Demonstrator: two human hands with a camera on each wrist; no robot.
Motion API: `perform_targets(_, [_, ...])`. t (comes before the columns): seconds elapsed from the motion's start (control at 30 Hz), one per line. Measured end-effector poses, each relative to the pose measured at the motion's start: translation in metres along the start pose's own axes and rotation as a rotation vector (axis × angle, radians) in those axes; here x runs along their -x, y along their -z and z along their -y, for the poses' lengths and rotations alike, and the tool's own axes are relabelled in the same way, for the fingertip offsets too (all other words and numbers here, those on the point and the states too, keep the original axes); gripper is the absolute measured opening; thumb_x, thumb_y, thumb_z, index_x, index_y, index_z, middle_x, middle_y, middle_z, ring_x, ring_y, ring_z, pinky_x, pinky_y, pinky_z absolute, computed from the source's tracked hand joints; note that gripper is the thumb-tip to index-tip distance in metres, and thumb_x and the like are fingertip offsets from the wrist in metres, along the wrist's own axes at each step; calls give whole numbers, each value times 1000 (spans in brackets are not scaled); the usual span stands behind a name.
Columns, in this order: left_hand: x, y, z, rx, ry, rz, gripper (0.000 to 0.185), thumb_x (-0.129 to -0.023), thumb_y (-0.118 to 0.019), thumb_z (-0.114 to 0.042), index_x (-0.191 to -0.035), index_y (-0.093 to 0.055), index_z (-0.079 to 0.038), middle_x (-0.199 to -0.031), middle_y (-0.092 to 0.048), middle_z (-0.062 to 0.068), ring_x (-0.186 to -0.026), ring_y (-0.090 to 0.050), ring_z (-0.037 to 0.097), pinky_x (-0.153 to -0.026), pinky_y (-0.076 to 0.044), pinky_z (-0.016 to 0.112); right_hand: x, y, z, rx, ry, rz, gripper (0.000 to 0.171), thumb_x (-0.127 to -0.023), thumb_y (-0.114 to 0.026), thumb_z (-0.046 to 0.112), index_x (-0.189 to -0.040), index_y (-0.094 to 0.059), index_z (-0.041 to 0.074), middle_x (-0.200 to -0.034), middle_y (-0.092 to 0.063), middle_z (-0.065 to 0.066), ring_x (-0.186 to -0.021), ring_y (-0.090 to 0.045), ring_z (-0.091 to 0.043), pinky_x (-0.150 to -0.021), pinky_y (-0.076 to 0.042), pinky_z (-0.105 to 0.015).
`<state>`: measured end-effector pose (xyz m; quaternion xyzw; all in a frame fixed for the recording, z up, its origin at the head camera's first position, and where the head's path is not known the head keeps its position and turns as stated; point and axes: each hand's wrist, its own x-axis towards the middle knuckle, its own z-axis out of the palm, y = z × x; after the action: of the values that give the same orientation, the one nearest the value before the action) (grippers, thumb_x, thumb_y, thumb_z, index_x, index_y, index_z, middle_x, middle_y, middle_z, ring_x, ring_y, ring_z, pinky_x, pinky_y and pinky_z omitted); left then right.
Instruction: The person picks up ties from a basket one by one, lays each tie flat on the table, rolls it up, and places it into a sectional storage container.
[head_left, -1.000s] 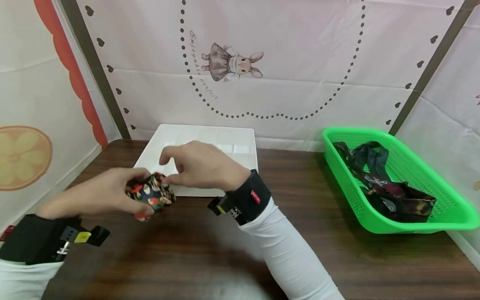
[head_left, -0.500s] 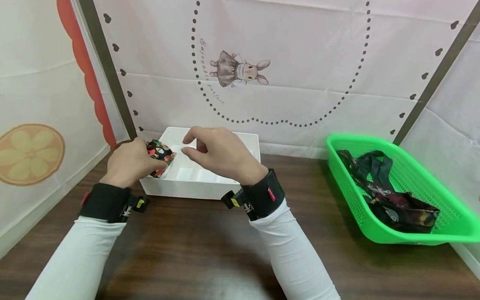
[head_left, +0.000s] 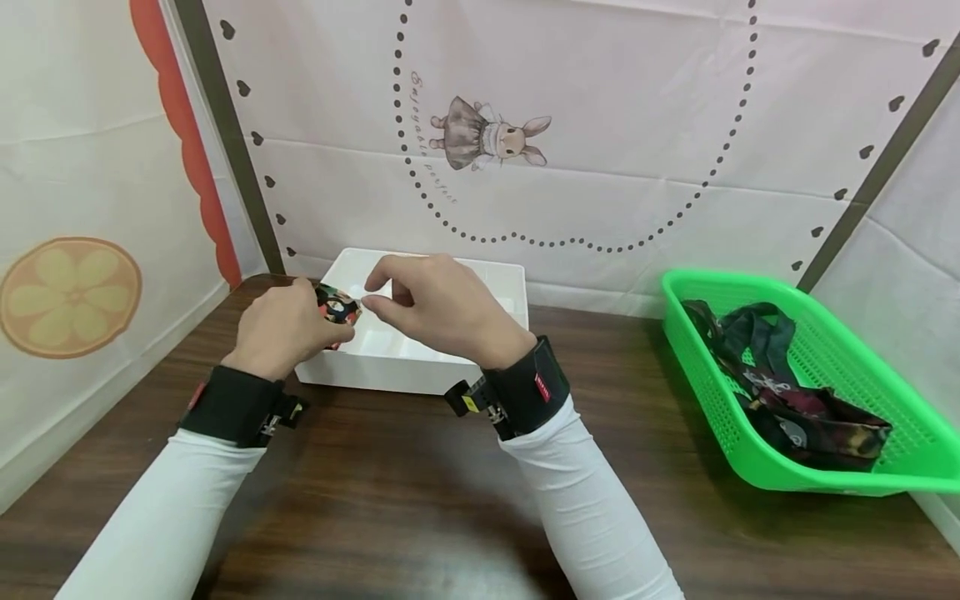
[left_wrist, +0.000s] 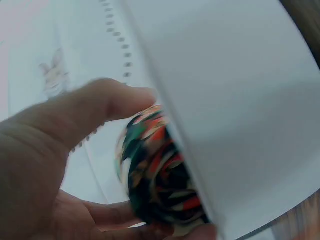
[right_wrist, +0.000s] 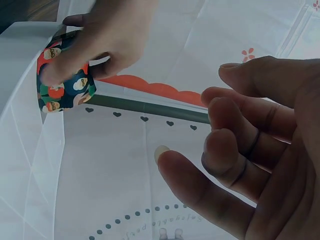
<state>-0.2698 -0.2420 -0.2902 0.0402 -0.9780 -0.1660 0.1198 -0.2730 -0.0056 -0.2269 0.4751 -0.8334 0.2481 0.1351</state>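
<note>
The left hand (head_left: pixel 281 329) holds a rolled patterned cloth (head_left: pixel 336 307) in a curled grip at the near-left corner of the white divided box (head_left: pixel 420 367). The right hand (head_left: pixel 435 304) hovers beside it, fingers loose, holding nothing. Released over the rim, the roll could unfurl or fall onto the table (head_left: pixel 420 492)

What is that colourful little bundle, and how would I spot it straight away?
Find the white box at the back of the brown table. At its left edge the left hand grips a rolled cloth bundle. Its bright red, green and white print differs from the darker fabrics in the green basket.
</note>
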Motion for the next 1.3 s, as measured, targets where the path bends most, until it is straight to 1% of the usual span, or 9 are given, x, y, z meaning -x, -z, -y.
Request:
perform_targets(0.1, [2,0,-2,31,25,-19,67,-83,-77,-48,-100,-53,12,-75,-59,23,-65,-58,36,-52,-46,45,1,-2,-2,2,-7,16,17,-104,-70,22,-116,-75,10,-71,-60,5,-65,-51,-9,-62,-41,-24])
perform_targets(0.2, [3,-2,-5,44,35,-77,62,-82,-79,-48,-92,-54,8,-70,-56,21,-62,-57,35,-50,-44,44,2,-3,-4,5,-8,16,17,-105,-69,22,-116,-74,10,-72,-60,5,-65,-52,-9,-62,-41,-24])
perform_targets(0.37, [2,-5,-7,42,-2,-148,54,-81,-82,-41,-79,-60,8,-64,-55,18,-59,-56,35,-48,-43,42,2,-5,-5,10,-14,12,17,-105,-69,22,-115,-75,11,-71,-60,5,-64,-51,-9,-62,-41,-24])
perform_targets(0.6, [2,-13,0,24,-56,-171,42,-82,-82,-26,-63,-59,2,-60,-52,15,-58,-53,33,-47,-39,40,0,-6,-4,11,-20,17,17,-105,-69,23,-115,-75,12,-72,-59,5,-65,-51,-9,-62,-40,-24])
perform_targets(0.7, [1,-17,2,18,-73,-189,43,-83,-83,-26,-70,-58,7,-61,-51,16,-58,-53,34,-47,-38,40,-1,-6,-3,9,-21,22,17,-105,-69,24,-115,-75,12,-72,-60,5,-65,-52,-9,-61,-40,-24])
perform_targets(0.87, [0,-22,-1,11,-85,-231,44,-87,-80,-23,-84,-55,13,-61,-53,20,-56,-56,39,-46,-43,46,-2,-4,-3,13,-18,21,17,-105,-70,26,-114,-75,12,-71,-60,5,-64,-52,-9,-61,-40,-24])
perform_targets(1.07, [1,-28,-7,-11,-119,-240,31,-96,-58,-14,-78,-55,11,-56,-50,18,-51,-57,40,-40,-42,51,-3,-3,-1,16,-20,31,18,-105,-69,26,-115,-75,12,-72,-60,4,-64,-52,-10,-61,-39,-24])
perform_targets(1.17, [0,-32,-9,-40,-123,-235,36,-100,-50,-12,-76,-56,14,-54,-49,18,-49,-56,39,-39,-42,53,-3,-2,-1,14,-24,31,18,-105,-69,25,-116,-75,12,-73,-60,3,-65,-51,-11,-61,-39,-24])
perform_targets(1.3, [-2,-36,-9,-62,-121,-205,43,-105,-44,-14,-85,-55,22,-53,-47,17,-47,-55,37,-37,-43,51,-2,-2,0,14,-26,33,18,-105,-69,25,-116,-75,12,-72,-59,3,-64,-50,-11,-59,-37,-24])
